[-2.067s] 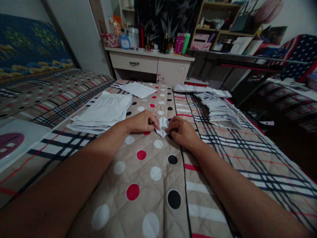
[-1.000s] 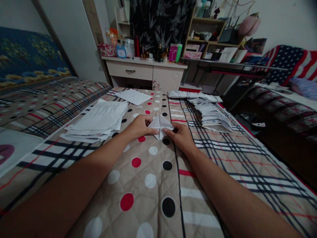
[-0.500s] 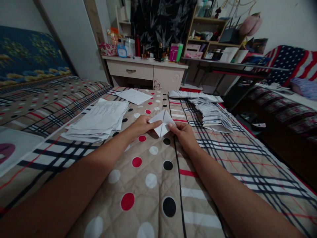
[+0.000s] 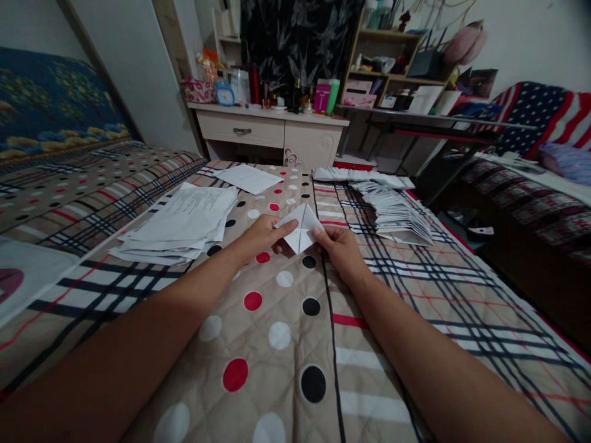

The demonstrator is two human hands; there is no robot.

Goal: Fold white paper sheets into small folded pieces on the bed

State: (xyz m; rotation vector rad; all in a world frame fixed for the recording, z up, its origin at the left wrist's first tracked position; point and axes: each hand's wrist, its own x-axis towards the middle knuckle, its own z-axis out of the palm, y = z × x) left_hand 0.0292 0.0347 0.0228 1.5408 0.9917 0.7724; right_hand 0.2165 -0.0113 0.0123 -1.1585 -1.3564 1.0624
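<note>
Between my two hands is a small piece of folded white paper [image 4: 302,216], diamond-shaped with a crease line down its middle. My left hand [image 4: 268,235] pinches its left corner, thumb lying on top and fingers underneath. On the opposite corner, my right hand [image 4: 339,246] grips with the thumb on the front face. The paper is held just above the dotted bedspread [image 4: 277,307]. To the left lies a stack of printed paper sheets [image 4: 184,215]. A row of many folded paper pieces [image 4: 399,212] leans together on the right.
Another white sheet [image 4: 249,178] lies beyond the stack. A long strip of folded papers [image 4: 362,176] rests near the bed's far edge. Behind it stand a white dresser [image 4: 244,126] with bottles on top and a wooden shelf [image 4: 392,55]. A second bed [image 4: 512,191] is at the right.
Both hands keep hold of the folded paper in nearly the same pose. The whole view has shifted slightly; the stacks lie as before.
</note>
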